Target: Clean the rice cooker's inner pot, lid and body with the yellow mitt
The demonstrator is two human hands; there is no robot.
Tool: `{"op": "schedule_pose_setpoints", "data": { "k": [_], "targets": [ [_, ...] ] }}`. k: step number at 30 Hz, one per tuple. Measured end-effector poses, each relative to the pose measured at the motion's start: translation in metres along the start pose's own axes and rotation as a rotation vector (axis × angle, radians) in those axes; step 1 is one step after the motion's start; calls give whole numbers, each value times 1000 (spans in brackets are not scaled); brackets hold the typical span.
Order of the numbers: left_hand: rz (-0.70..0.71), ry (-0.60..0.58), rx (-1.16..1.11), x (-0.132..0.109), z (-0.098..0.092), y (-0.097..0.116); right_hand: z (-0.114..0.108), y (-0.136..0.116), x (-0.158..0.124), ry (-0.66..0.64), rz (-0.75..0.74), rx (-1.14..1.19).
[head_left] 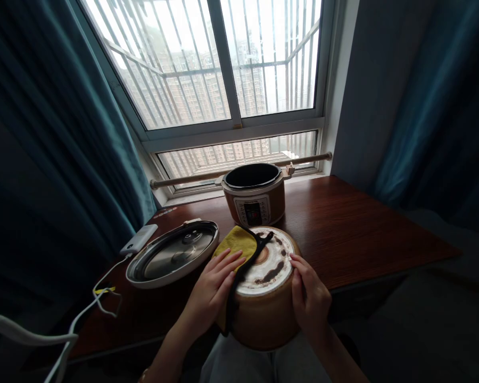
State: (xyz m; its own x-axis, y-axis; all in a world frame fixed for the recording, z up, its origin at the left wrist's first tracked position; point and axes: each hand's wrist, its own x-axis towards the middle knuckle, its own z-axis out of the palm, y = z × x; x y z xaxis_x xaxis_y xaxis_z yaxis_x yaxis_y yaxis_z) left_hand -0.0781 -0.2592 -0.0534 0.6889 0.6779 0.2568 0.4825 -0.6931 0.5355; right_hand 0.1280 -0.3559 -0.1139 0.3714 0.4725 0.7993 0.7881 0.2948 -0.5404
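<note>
An upside-down inner pot (263,317) rests at my lap by the table edge, its tan side toward me. Its whitish round bottom faces up, with dark brown stains and a rusty middle patch. My left hand (212,287) presses a yellow cloth (239,240) with black edging against the pot's left side; the fingers lie over the cloth, and part of it hangs down the side. On the right, my right hand (310,293) grips the pot at its edge, fingers bent and thumb against the side. The pot's opening is hidden underneath.
Behind the pot stands a brown electric cooker (277,205) with a control panel and dark interior. Left of it lies an upturned lid (175,255). A white power bank (139,239) with a white cable (82,314) sits on the wooden table (367,229), below a barred window.
</note>
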Motion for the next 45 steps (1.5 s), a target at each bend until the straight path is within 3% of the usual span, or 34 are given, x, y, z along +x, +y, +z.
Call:
{"op": "schedule_pose_setpoints", "data": {
  "k": [3,7,12,16,21,23,27,30,32,34,37,40,43,45],
  "targets": [
    [-74,207,-225,-6,14,-15,0,3,0,-11,-17,-14],
    [-167,465,-398,-10,36,-13,0,4,-2,-14,-17,-12],
    [-202,637,-468,-12,52,-4,0,2,-3,7,1,-9],
    [-247,668,-491,-15,58,-3,1,0,-3,8,14,-26],
    [-536,679,-626,-20,60,-12,-3,0,2,-24,-34,-57],
    [-584,657,-647,-23,57,-16,-7,1,6,-68,-50,-70],
    [-514,695,-561,-32,46,-14,-13,-8,19,-124,-81,-120],
    [-401,749,-467,-40,38,3,-12,-34,30,-128,-204,-154],
    [-364,727,-442,-43,34,18,-9,-58,38,-220,-328,-113],
    [-329,662,-469,-44,31,30,-2,-80,43,-394,-421,-60],
    [-282,593,-539,-46,28,38,10,-95,44,-645,-411,-91],
    [-360,633,-556,-56,31,29,17,-88,38,-713,-381,-175],
    [-555,692,-618,-78,42,5,9,-72,32,-654,-435,-208],
    [-696,666,-682,-95,55,-15,0,-63,29,-614,-484,-206]
  ]
}}
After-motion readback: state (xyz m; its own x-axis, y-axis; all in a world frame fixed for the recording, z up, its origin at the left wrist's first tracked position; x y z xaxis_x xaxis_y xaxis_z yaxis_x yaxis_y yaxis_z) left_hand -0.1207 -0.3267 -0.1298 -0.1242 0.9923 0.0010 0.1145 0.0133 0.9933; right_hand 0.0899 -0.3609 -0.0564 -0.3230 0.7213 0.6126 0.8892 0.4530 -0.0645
